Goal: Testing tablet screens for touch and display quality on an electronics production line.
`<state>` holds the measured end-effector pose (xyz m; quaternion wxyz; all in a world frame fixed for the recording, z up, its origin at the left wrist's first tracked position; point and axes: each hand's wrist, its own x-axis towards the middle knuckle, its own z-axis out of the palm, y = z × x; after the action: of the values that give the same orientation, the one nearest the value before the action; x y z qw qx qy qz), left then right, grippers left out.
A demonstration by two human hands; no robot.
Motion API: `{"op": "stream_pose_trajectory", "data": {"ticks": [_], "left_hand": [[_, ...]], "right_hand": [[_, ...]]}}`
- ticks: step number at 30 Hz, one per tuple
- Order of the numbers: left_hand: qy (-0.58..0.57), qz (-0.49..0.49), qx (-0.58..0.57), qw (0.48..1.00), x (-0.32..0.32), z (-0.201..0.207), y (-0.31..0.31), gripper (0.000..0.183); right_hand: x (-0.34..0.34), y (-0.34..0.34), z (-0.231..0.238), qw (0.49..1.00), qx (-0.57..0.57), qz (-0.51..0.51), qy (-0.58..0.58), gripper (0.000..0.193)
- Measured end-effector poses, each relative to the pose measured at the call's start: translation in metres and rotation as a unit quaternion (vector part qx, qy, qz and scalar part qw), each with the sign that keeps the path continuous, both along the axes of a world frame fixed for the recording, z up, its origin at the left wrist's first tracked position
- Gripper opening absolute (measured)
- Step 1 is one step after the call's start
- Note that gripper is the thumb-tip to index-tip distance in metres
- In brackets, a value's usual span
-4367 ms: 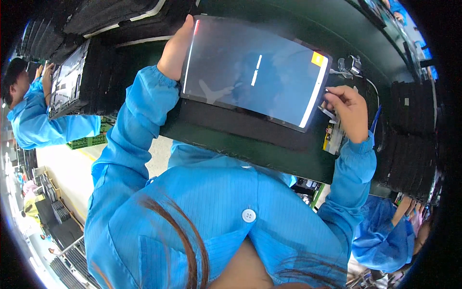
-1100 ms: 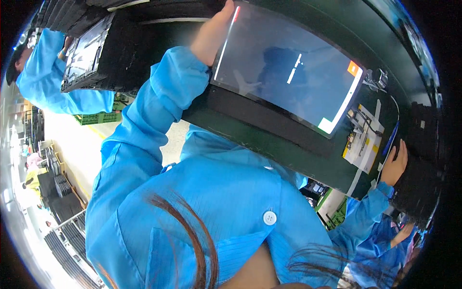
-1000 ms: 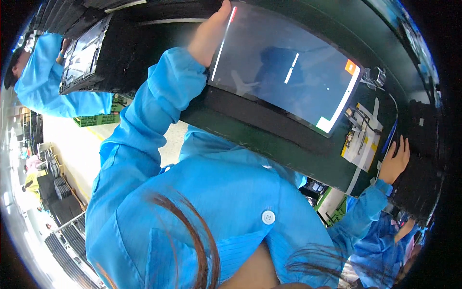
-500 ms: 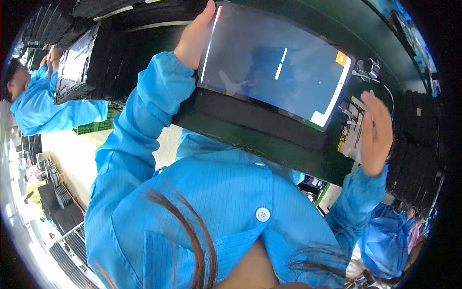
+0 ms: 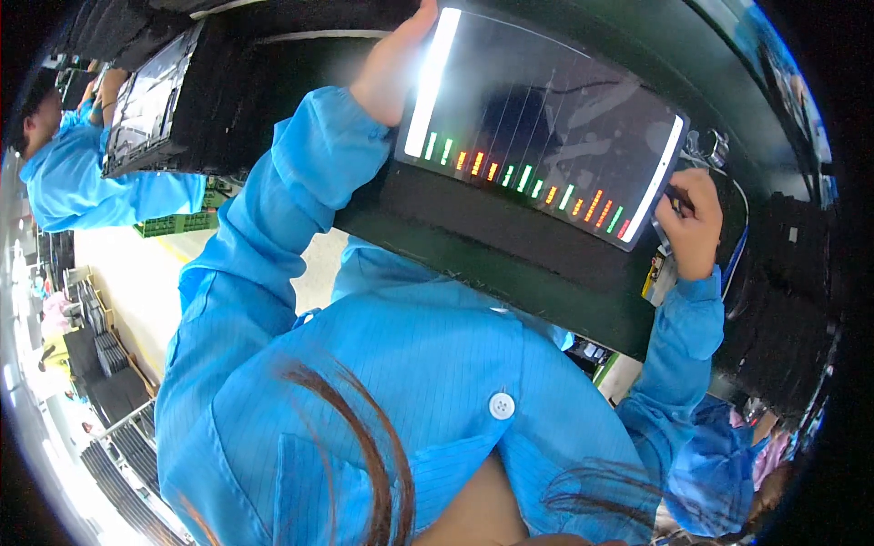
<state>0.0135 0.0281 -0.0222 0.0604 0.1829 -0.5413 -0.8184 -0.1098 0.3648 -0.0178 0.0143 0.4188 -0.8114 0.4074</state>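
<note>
A tablet [image 5: 546, 118] with a lit screen is tilted above the dark bench, resting along or just over a black foam block [image 5: 510, 223]. Its screen shows rows of green and orange marks, with white bars at both ends. My left hand [image 5: 393, 73] grips the tablet's left edge, thumb along the frame. At the right edge, my right hand [image 5: 694, 223] is closed, its fingers curled around something small and dark that I cannot make out. Just below that hand, part of a yellow-and-white card [image 5: 654, 278] shows.
A silvery clamp-like part [image 5: 710, 146] and a thin cable [image 5: 745, 205] lie right of the tablet. Stacked black trays [image 5: 787, 273] stand at the far right. A black stack with a glossy panel [image 5: 150, 105] is at left, beside a co-worker in blue [image 5: 100, 182].
My right hand has come in to the tablet's right edge and its fingers have curled. The screen has switched from a mostly plain display to coloured rows. The tablet has shifted slightly right.
</note>
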Motion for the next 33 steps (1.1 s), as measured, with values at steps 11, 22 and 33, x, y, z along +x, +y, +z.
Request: {"op": "stream_pose_trajectory", "data": {"ticks": [11,22,33], "left_hand": [[0.005,-0.045,0.129,0.991,-0.003,0.014,0.001,0.054],[0.018,-0.079,0.164,0.983,-0.007,0.011,0.000,0.054],[-0.009,0.007,0.048,0.999,-0.010,-0.005,-0.005,0.050]], "right_hand": [[0.008,-0.003,0.034,0.954,0.054,-0.203,0.214,0.025],[0.077,-0.042,0.043,0.922,0.202,0.178,0.278,0.011],[-0.037,0.020,0.008,0.956,0.144,-0.160,0.198,0.025]]}}
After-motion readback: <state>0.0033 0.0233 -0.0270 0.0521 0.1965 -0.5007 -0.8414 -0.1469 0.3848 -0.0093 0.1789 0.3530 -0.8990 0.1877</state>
